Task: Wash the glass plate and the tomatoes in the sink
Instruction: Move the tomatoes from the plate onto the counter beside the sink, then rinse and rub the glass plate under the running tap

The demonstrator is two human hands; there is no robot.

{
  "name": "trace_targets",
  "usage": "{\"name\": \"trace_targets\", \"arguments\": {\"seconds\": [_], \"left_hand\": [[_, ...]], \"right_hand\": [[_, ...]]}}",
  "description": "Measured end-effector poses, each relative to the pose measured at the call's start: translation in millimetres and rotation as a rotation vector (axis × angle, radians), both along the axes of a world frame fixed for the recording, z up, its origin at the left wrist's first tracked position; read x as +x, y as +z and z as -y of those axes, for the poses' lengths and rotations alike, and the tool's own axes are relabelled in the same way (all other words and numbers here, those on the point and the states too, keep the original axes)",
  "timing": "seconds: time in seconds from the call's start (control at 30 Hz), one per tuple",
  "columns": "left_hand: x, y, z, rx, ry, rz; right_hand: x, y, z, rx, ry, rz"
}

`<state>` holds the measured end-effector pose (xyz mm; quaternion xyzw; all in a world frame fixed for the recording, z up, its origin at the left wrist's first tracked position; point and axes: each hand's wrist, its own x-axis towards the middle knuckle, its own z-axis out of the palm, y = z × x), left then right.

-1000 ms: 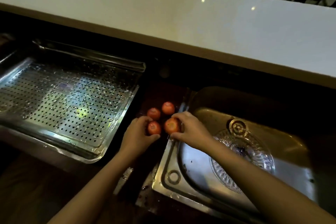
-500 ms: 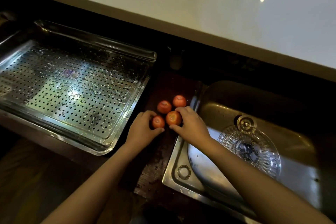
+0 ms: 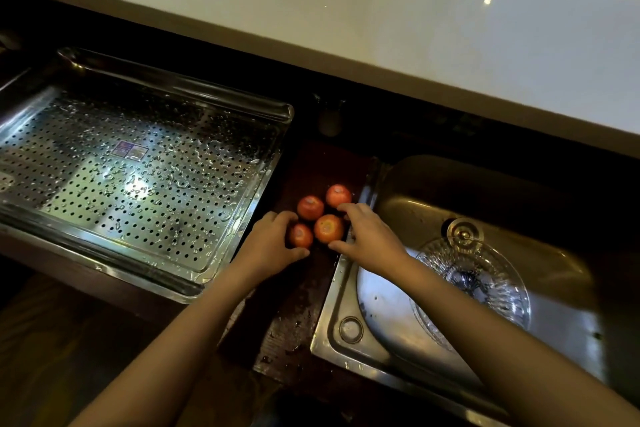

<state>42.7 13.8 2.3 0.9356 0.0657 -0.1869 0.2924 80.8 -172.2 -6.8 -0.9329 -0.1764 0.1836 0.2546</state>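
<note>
Several red tomatoes lie in a cluster on a dark wet board (image 3: 304, 308) between the drain tray and the sink. My left hand (image 3: 272, 244) curls round the small near-left tomato (image 3: 301, 235), fingers above it and thumb below. My right hand (image 3: 369, 239) grips the larger near-right tomato (image 3: 328, 228) between forefinger and thumb. Two more tomatoes (image 3: 310, 207) (image 3: 338, 195) sit just behind, untouched. The patterned glass plate (image 3: 491, 291) lies flat in the steel sink (image 3: 334, 319), over the drain, to the right of my right forearm.
A perforated steel drain tray (image 3: 138, 180), wet with drops, fills the left side. A long white counter (image 3: 415, 31) runs across the back above a dark gap. A round sink fitting (image 3: 463, 231) shows beyond the plate.
Both hands stay on the same two front tomatoes, which rest in the same spot on the board. Only the view has shifted a little.
</note>
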Motion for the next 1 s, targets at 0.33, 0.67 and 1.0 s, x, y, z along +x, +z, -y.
{"name": "trace_targets", "arguments": {"seconds": [0.33,0.67,1.0], "left_hand": [[69.2,94.9,39.1,0.141,-0.631,-0.124],[118.4,80.4,162.5,0.238,-0.919,-0.292],[115.6,-35.8,244.1,0.263,-0.903,-0.287]], "right_hand": [[30.1,62.6,87.4,-0.231,0.184,-0.405],[23.4,68.6,197.1,-0.365,-0.092,-0.595],[-33.9,-28.2,288.3,-0.213,-0.585,-0.724]]}}
